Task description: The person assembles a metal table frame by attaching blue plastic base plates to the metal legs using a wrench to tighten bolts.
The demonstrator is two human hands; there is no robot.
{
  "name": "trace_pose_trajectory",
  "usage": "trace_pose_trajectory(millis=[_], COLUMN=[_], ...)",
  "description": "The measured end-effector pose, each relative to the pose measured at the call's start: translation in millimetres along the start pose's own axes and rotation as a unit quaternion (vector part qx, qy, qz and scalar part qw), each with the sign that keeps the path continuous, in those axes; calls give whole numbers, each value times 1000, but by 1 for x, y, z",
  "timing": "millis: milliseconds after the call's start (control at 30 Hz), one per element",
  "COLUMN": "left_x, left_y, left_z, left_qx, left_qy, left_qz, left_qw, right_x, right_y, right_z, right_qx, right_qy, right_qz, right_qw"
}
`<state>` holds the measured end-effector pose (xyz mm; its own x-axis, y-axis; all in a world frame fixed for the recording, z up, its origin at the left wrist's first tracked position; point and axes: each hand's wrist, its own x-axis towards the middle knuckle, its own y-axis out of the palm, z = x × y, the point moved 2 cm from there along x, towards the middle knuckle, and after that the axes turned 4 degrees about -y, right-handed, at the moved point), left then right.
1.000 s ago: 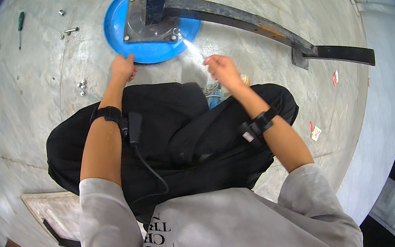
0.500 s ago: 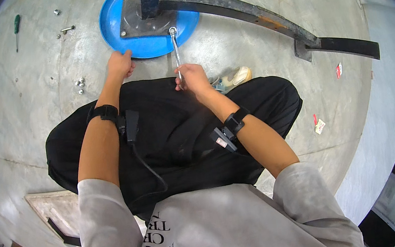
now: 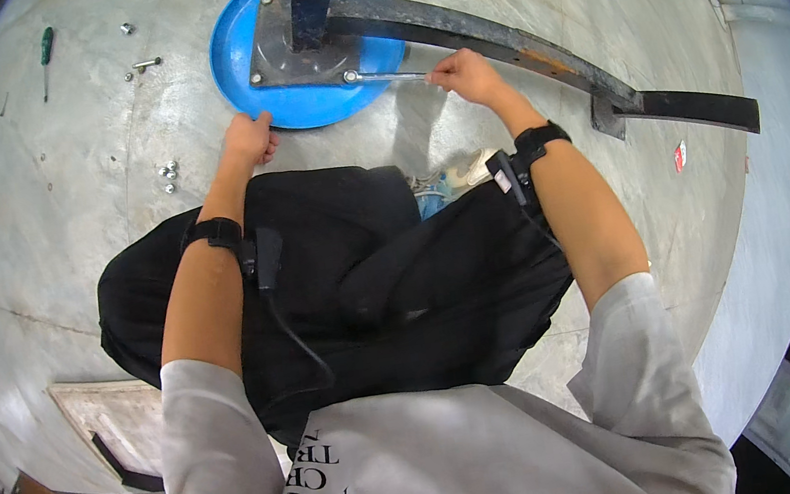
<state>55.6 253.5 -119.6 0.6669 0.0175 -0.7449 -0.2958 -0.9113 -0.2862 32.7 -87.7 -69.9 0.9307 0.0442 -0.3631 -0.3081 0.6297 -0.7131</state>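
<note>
A silver wrench (image 3: 388, 76) lies nearly crosswise, with its ring end on the bolt (image 3: 351, 76) at the near right corner of a black metal plate (image 3: 302, 70). My right hand (image 3: 464, 76) is closed on the far end of its handle. The plate, joined to an upright post (image 3: 313, 1) and a long curved black bar (image 3: 455, 27), rests over a round blue disc (image 3: 228, 28). Curled at the disc's near left rim is my left hand (image 3: 247, 141); anything inside its fingers is hidden.
Several shiny nuts (image 3: 169, 175) lie left of my left hand. Farther out are a bolt (image 3: 146, 63), another nut (image 3: 127, 28) and a green-handled screwdriver (image 3: 46, 48). The curved bar runs right to a foot bracket (image 3: 608, 115). My shoe (image 3: 466, 174) is below.
My right hand has swung the wrench handle outward to the right, from pointing toward me to lying nearly crosswise. My left hand stays at the disc's rim.
</note>
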Motion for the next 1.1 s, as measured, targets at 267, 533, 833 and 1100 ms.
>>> trace_pose_trajectory(millis=[267, 533, 833, 1100], left_x=[-2, -3, -4, -1], left_y=[-4, -3, -3, -3], left_z=[-2, -2, -5, -3], left_qx=[24, 3, 10, 33], left_qy=[18, 15, 7, 14], left_qz=[-23, -20, -24, -39], left_qw=[999, 1000, 1000, 999], right_x=[-33, -81, -81, -92], right_y=[-3, 80, 121, 125], right_z=[18, 41, 75, 93], right_qx=[318, 426, 454, 480], right_qy=[-65, 129, 220, 219], right_qz=[-114, 12, -28, -36], right_qw=[939, 895, 863, 849])
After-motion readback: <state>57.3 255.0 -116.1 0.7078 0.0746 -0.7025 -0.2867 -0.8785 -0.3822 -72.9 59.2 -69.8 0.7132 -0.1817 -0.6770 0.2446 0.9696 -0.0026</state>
